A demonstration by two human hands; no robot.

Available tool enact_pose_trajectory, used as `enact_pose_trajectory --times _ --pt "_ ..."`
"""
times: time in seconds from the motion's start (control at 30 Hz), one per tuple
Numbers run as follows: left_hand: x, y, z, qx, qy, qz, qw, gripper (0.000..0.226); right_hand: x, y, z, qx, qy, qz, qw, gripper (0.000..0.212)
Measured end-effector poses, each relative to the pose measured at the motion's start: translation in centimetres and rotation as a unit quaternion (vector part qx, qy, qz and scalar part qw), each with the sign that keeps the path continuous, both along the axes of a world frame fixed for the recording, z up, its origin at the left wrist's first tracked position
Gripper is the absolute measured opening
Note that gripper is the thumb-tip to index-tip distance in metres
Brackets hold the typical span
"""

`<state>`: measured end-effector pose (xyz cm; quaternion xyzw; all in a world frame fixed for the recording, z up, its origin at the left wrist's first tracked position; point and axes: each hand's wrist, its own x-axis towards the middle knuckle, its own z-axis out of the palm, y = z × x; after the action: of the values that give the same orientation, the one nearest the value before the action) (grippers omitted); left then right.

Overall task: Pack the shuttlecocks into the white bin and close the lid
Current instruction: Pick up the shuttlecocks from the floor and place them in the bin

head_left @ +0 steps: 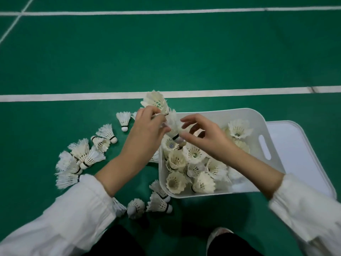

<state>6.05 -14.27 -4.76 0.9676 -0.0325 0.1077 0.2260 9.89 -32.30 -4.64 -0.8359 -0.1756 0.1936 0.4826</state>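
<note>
White feathered shuttlecocks (156,100) pinched in the left hand (147,128) at a corner of the smooth white plastic bin (245,112); right hand (204,135) loosely spread.

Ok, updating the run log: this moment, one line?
left hand: grips shuttlecocks | right hand: open beside them | white bin: part filled | lid: off, beside bin

I'm wearing white sleeves (73,209) and looking at cream-white shuttlecocks (81,156) with black bands by their white tips. The bin (212,112) and lid (295,145) are showing plain white, all lying on a green floor (166,52) crossed by white lines (73,97).
</note>
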Motion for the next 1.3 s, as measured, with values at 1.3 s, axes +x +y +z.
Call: enact_pose_trajectory --times 1.3 --pt "-1.6 -6.2 -2.2 -0.02 0.113 -0.154 0.981 0.038 5.3 -10.5 -7.3 -0.391 -0.151 -0.063 0.906 0.035"
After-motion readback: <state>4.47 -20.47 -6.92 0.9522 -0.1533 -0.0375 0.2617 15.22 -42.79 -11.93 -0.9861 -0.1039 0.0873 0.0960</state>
